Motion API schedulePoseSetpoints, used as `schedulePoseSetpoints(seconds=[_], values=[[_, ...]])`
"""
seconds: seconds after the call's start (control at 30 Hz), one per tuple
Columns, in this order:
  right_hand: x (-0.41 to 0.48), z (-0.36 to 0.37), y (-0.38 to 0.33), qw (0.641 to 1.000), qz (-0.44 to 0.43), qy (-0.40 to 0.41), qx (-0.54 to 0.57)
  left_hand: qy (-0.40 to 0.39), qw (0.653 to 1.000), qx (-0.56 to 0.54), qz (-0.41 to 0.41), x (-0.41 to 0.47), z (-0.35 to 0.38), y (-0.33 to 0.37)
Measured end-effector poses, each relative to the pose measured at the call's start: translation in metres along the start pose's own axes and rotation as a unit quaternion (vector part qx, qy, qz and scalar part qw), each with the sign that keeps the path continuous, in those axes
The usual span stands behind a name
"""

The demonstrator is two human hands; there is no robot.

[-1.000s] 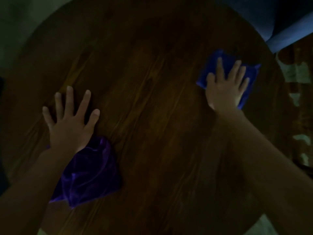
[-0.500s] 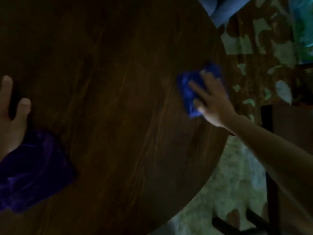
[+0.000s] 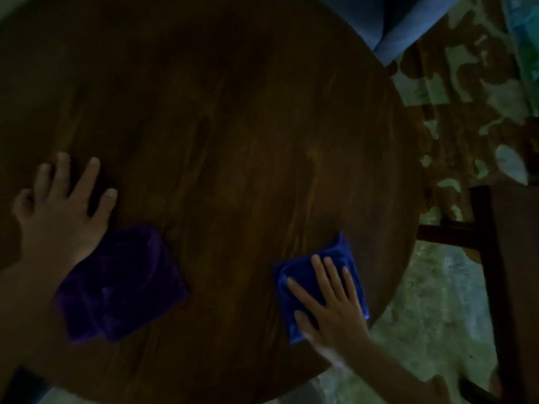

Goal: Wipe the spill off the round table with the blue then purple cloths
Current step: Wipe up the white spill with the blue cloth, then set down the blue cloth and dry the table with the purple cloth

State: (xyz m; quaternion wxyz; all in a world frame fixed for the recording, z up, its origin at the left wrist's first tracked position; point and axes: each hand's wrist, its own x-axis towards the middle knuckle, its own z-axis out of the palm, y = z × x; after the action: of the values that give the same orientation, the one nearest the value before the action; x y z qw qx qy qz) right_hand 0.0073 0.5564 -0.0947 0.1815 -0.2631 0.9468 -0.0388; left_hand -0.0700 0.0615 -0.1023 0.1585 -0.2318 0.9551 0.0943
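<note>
The right hand (image 3: 332,310), fingers (image 3: 320,272) spread flat and pressing rather than grasping, has dragged the blue cloth (image 3: 320,287) from the far right part of the tabletop (image 3: 233,126) to its near right edge, so the blue pass seems well underway. The left hand (image 3: 61,217) has stayed braced on the wood, fingers splayed and holding nothing, the purple cloth (image 3: 119,284) lying unused just beside its wrist. No spill shows in the dim light.

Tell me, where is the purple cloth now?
In the head view, the purple cloth lies on the round table at lower left, partly under the left hand's wrist.
</note>
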Motion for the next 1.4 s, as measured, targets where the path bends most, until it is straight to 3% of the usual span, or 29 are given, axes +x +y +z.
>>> schedulePoseSetpoints(seconds=[0.07, 0.2, 0.3, 0.5, 0.63, 0.77, 0.97, 1.07, 1.17, 1.23, 1.4], values=[[0.052, -0.016, 0.002, 0.999, 0.038, 0.010, 0.008, 0.017, 1.000, 0.016, 0.020, -0.012, -0.010, -0.019], [0.181, -0.054, -0.023, 0.975, 0.204, 0.063, 0.055, 0.037, 0.997, -0.012, -0.061, -0.045, -0.017, -0.072], [0.257, -0.073, -0.064, 0.969, 0.232, 0.048, 0.062, 0.032, 0.994, -0.028, -0.096, -0.071, -0.012, -0.097], [0.322, -0.077, -0.185, 0.997, 0.067, 0.035, -0.004, 0.043, 0.992, -0.071, -0.092, -0.081, 0.013, -0.099], [0.343, -0.067, -0.269, 0.996, -0.069, 0.029, -0.040, 0.045, 0.991, -0.085, -0.088, -0.081, 0.017, -0.102], [0.349, -0.059, -0.316, 0.991, -0.119, 0.027, -0.053, 0.036, 0.991, -0.082, -0.096, -0.079, 0.016, -0.099], [0.321, -0.066, -0.320, 0.991, -0.128, 0.032, -0.009, 0.026, 0.991, -0.087, -0.093, -0.080, 0.011, -0.098], [0.242, -0.058, -0.306, 0.962, -0.274, 0.009, 0.014, 0.025, 0.992, -0.082, -0.091, -0.080, 0.010, -0.097], [0.186, -0.033, -0.261, 0.931, -0.361, -0.003, -0.060, 0.023, 0.992, -0.077, -0.095, -0.078, 0.010, -0.094], [0.184, -0.027, -0.233, 0.916, -0.385, -0.015, -0.115, 0.025, 0.993, -0.068, -0.094, -0.078, 0.010, -0.091], [0.212, -0.043, -0.191, 0.866, -0.481, -0.102, -0.094, 0.039, 0.994, -0.025, -0.095, -0.083, 0.007, -0.076]])
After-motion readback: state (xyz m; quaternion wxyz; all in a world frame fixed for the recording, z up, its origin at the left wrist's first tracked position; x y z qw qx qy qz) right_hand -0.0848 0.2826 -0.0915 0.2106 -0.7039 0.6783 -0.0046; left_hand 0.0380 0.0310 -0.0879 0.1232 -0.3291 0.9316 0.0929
